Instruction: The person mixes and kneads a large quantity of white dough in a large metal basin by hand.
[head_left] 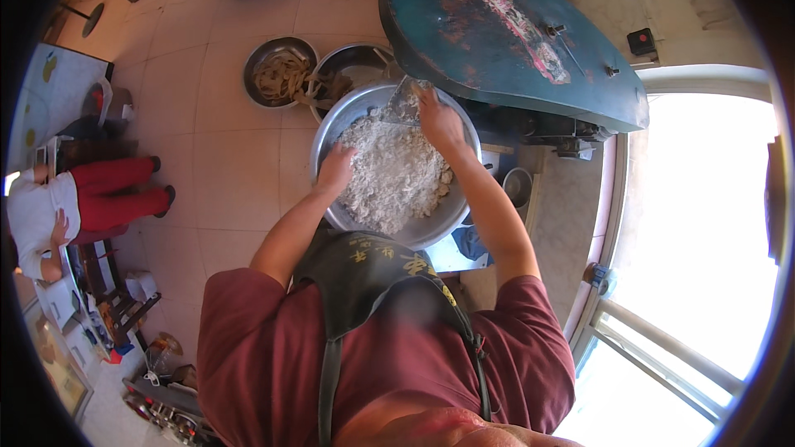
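Note:
A large metal bowl (454, 228) in front of my apron holds a pale, crumbly flour mixture (393, 170) with small lumps. Inside its left wall, my left hand (335, 169) rests against the mixture, its fingers loosely apart and their tips partly hidden. My right hand (440, 122) reaches to the far right side of the bowl. Its fingers are closed on the edge of a shiny scoop-like container (403, 106), tilted over the mixture; whether it is metal or clear plastic is hard to make out.
A green machine housing (505, 25) overhangs the bowl's far right. Beyond the bowl stand a dark-rimmed bowl of doughy strips (281, 74) and another metal bowl (352, 58). A person in red trousers (116, 190) is far left. A bright doorway (696, 223) opens at right.

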The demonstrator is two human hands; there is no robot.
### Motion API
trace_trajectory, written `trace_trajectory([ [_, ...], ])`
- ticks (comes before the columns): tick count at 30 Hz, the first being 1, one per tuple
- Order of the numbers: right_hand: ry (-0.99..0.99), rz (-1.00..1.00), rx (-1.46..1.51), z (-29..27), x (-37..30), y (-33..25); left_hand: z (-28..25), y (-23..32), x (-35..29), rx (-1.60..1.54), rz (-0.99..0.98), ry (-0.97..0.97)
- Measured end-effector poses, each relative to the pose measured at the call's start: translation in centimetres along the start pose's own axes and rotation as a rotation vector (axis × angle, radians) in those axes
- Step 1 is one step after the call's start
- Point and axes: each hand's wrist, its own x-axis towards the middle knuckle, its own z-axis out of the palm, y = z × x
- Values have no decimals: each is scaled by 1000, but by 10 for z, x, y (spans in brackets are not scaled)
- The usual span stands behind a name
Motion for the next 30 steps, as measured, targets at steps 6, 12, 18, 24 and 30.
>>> trace_trajectory([
  [6, -22, -18, -26, -12, -19, 20, -8, 15, 0, 17, -21, 14],
  [12, -43, -76, 113, -20, -35, -7, -6, 0, -7, -21, 78, 87],
  [18, -110, -5, -38, 8, -22, 6, -2, 25, -3, -48, 175, 64],
  [24, -126, -38, -31, -32, -40, -10, -17, 61, -8, -72, 69, -88],
  [30, 58, -161, -160, 19, 14, 47, 7, 94, 0, -118, 122, -206],
])
